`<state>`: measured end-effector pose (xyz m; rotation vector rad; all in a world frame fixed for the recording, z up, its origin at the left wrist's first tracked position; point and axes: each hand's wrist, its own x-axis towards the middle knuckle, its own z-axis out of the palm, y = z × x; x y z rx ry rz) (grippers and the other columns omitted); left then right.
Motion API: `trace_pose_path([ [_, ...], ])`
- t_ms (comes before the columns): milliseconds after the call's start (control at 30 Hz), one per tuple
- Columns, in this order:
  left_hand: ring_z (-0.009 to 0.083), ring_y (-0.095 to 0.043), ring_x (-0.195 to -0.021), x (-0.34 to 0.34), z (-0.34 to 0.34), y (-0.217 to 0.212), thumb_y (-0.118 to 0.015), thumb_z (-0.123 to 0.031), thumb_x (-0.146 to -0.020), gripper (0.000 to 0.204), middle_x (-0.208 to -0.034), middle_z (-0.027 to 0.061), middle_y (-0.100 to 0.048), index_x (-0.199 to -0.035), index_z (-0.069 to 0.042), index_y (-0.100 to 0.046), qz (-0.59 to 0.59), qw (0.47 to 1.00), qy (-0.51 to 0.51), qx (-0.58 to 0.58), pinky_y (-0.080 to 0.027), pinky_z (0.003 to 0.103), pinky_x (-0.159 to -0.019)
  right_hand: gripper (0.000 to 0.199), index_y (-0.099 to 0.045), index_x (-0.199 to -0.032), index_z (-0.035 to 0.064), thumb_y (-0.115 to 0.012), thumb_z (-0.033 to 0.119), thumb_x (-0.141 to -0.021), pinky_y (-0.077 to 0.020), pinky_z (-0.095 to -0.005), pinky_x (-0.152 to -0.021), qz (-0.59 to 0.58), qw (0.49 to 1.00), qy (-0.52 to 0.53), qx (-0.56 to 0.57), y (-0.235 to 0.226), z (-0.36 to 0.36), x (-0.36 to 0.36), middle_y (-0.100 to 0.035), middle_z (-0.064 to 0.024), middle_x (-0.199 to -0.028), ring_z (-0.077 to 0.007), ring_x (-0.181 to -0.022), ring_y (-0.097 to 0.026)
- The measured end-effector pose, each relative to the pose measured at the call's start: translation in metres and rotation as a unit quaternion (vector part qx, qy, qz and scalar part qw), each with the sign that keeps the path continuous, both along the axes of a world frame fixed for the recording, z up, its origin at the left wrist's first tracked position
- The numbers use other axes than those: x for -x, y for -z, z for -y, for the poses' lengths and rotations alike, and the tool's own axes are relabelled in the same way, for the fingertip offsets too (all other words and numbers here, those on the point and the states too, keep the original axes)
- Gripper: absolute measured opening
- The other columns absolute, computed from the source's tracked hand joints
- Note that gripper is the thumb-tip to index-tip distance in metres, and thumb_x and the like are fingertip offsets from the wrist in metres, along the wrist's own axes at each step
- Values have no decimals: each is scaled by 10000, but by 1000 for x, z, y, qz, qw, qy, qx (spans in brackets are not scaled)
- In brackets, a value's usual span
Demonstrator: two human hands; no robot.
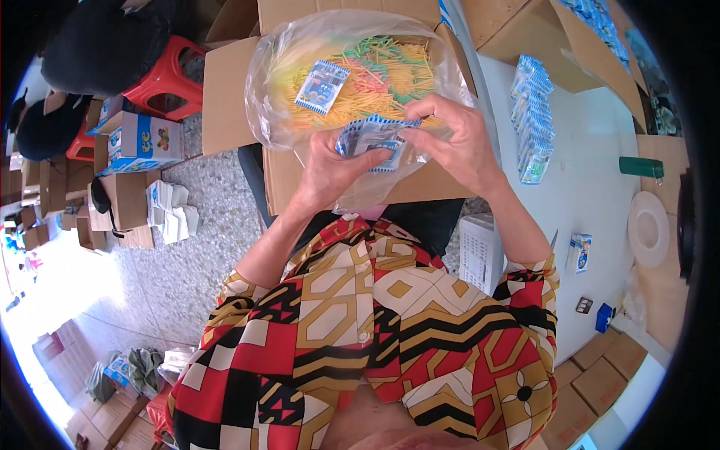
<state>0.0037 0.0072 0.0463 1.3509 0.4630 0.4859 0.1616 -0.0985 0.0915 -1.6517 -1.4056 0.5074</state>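
Note:
Between my hands is a small blue-and-white plastic packet (367,142) with a striped top edge. My left hand (330,169) grips its left side, thumb laid across the front. At the upper right corner, my right hand (457,142) pinches the packet's edge between thumb and fingers. Just beyond them, an open cardboard box (229,101) lined with a see-through plastic bag (270,97) holds many thin sticks (390,71) in yellow, green and pink. A similar packet (322,87) lies flat on the sticks. What is inside the held packet cannot be made out.
On the white table (592,172) at right stands a long row of blue packets (532,120), with a green object (641,167) and a white ring (649,229) farther right. A white plastic basket (480,247) sits beside my right arm. Red stools (169,79) and printed cartons (150,142) stand left.

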Motion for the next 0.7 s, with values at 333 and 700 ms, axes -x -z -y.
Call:
trace_pose_path([
  [333, 38, -566, -720, 0, -2, 3, -715, -17, -698, 209, -807, 11, -661, -899, 1, -656, -6, 999, -24, -36, -484, 215, -664, 327, -577, -929, 42, -726, 18, -639, -462, -282, -744, 90, 990, 17, -108, -14, 3, 8, -557, -56, -958, -182, -845, -577],
  [700, 21, -524, -640, 6, 11, 10, -729, -60, -684, 154, -696, 2, -639, -803, -11, -644, -71, 986, -33, -146, -465, 222, -581, 243, -590, -781, 54, -742, 43, -592, -472, -299, -577, 347, 922, -28, -170, 2, 20, 24, -574, -38, -850, -196, -692, -568],
])
